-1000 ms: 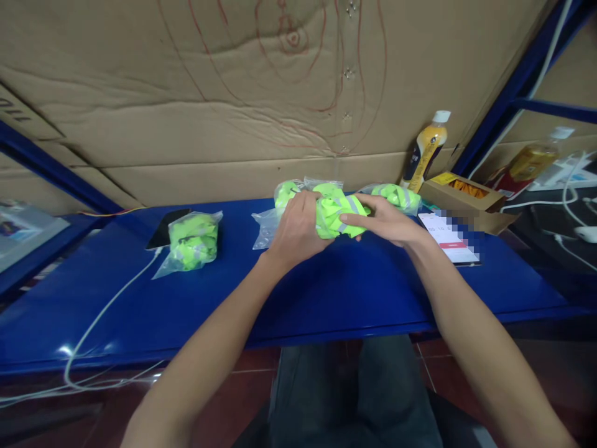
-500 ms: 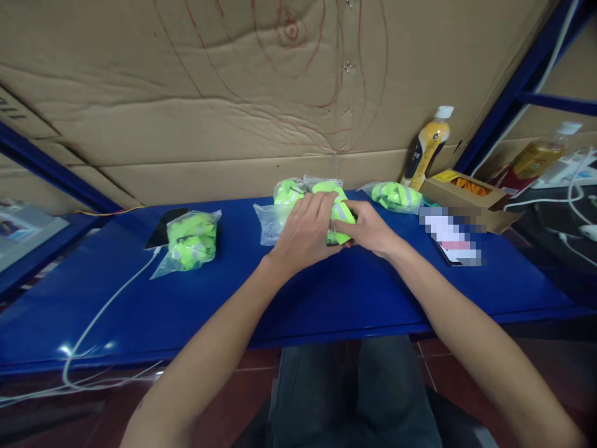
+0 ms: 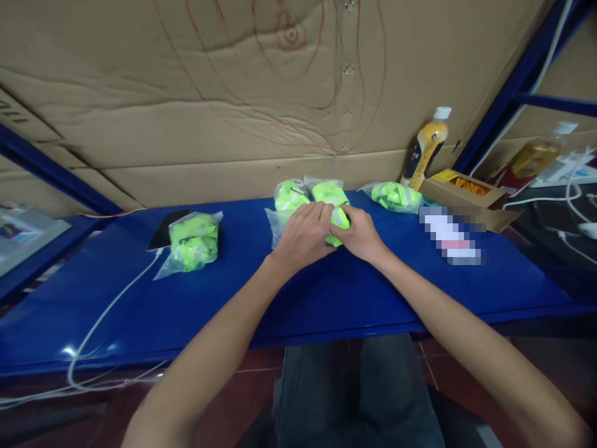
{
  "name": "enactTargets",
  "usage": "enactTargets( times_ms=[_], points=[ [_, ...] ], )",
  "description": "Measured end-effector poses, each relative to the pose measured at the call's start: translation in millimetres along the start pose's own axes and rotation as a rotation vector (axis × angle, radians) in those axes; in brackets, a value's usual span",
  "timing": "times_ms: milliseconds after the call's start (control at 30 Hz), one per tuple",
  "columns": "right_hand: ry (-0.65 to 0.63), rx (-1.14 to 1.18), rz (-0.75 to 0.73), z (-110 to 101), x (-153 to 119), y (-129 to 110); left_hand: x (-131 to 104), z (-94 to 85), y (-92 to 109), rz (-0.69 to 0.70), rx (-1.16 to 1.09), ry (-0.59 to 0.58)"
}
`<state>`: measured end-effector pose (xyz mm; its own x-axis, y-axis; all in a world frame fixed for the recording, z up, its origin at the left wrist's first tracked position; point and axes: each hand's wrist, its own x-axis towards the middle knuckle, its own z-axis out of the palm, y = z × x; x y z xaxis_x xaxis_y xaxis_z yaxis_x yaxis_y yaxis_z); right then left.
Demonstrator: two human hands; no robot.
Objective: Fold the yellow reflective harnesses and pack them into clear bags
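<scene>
In the middle of the blue table, my left hand (image 3: 305, 235) and my right hand (image 3: 361, 231) are closed around a folded neon yellow-green reflective vest (image 3: 340, 219) with silver strips. The left fingers lie over its top and left side, while the right thumb and fingers grip its right end. A clear plastic bag (image 3: 276, 227) sticks out left of my left hand; how much of the vest it covers is hidden. Just behind my hands lie two bagged bundles of the same fabric, one left (image 3: 290, 194) and one right (image 3: 329, 191).
Another bagged bundle (image 3: 193, 241) rests at the left by a black phone (image 3: 163, 231) with a white cable (image 3: 109, 305). Toward the right are a further bundle (image 3: 396, 196), a yellow bottle (image 3: 426, 149), an open cardboard box (image 3: 471, 196) and a blurred-out phone (image 3: 450, 239). Cardboard (image 3: 209, 137) stands behind.
Both hands have drawn closer together around the vest, and the right hand has shifted slightly left. Less of the vest and of the clear bag shows now.
</scene>
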<state>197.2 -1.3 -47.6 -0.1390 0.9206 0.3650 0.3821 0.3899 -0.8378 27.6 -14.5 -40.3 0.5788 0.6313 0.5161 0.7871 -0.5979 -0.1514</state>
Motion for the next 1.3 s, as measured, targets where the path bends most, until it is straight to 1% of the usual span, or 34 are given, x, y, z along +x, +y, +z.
enactTargets(
  times_ms=[33, 100, 133, 167, 200, 233, 300, 367, 433, 533, 633, 700, 767, 833, 900, 933, 1000, 1067, 1133, 1167, 1233, 1300],
  points=[
    [-0.075, 0.080, 0.073, -3.9, 0.2, -1.6, 0.4, 0.5, -1.5, -0.029, -0.033, 0.010],
    [-0.275, 0.322, 0.212, -15.9, 1.1, -5.8, 1.1, -0.3, -5.9, -0.100, -0.107, 0.036],
    [-0.356, 0.437, 0.249, -22.5, 1.6, -7.8, 1.2, -1.6, -8.5, -0.134, -0.137, 0.051],
    [-0.407, 0.513, 0.258, -28.5, 2.2, -9.4, 1.2, -3.0, -10.9, -0.161, -0.155, 0.066],
    [-0.422, 0.537, 0.242, -33.4, 2.6, -10.4, 1.0, -4.5, -12.9, -0.178, -0.158, 0.075],
    [-0.409, 0.509, 0.209, -36.7, 2.9, -10.5, 0.7, -5.7, -14.2, -0.187, -0.145, 0.075],
    [-0.361, 0.347, 0.132, -38.3, 2.6, -8.5, -0.1, -6.0, -13.9, -0.179, -0.092, 0.042],
    [-0.338, 0.167, 0.065, -33.2, 1.3, -4.3, -0.9, -2.9, -9.2, -0.148, -0.040, -0.014],
    [-0.336, 0.105, 0.051, -23.0, -0.9, 0.0, -1.3, 2.5, -1.6, -0.121, -0.007, -0.040],
    [-0.310, 0.185, 0.136, -4.7, -4.1, 3.0, -0.7, 7.6, 8.4, -0.066, 0.024, -0.055],
    [-0.234, 0.260, 0.215, 4.4, -4.7, 0.3, 0.9, 0.3, 8.0, -0.015, -0.008, -0.036],
    [-0.196, 0.316, 0.232, 2.3, -3.1, -2.5, 1.8, -10.3, 1.7, -0.011, -0.038, 0.012],
    [-0.166, 0.371, 0.260, -3.6, -0.6, -3.7, 2.0, -19.7, -5.3, -0.019, -0.033, 0.027],
    [-0.115, 0.399, 0.273, -8.8, 2.1, -2.1, 1.7, -23.4, -8.9, -0.042, -0.012, -0.024],
    [-0.086, 0.397, 0.215, -10.8, 4.0, 1.2, 1.5, -20.5, -7.0, -0.088, -0.008, -0.113],
    [-0.102, 0.397, 0.179, -10.6, 4.5, 2.9, 1.5, -17.6, -4.3, -0.109, -0.012, -0.153],
    [-0.188, 0.412, 0.149, -8.8, 4.2, 4.9, 1.9, -12.1, 2.7, -0.115, -0.013, -0.207],
    [-0.300, 0.449, 0.168, -7.3, 3.1, 4.5, 2.5, -10.7, 8.5, -0.093, -0.010, -0.222],
    [-0.363, 0.486, 0.176, -7.6, 2.5, 2.4, 3.0, -15.9, 9.9, -0.113, -0.056, -0.212],
    [-0.365, 0.498, 0.168, -8.6, 2.8, 1.2, 2.9, -21.2, 8.6, -0.139, -0.110, -0.195],
    [-0.323, 0.510, 0.143, -12.6, 4.7, -1.2, 2.2, -35.5, 1.8, -0.198, -0.252, -0.158],
    [-0.255, 0.522, 0.116, -18.3, 7.6, -3.6, 0.7, -50.6, -8.5, -0.254, -0.363, -0.168]
  ],
)
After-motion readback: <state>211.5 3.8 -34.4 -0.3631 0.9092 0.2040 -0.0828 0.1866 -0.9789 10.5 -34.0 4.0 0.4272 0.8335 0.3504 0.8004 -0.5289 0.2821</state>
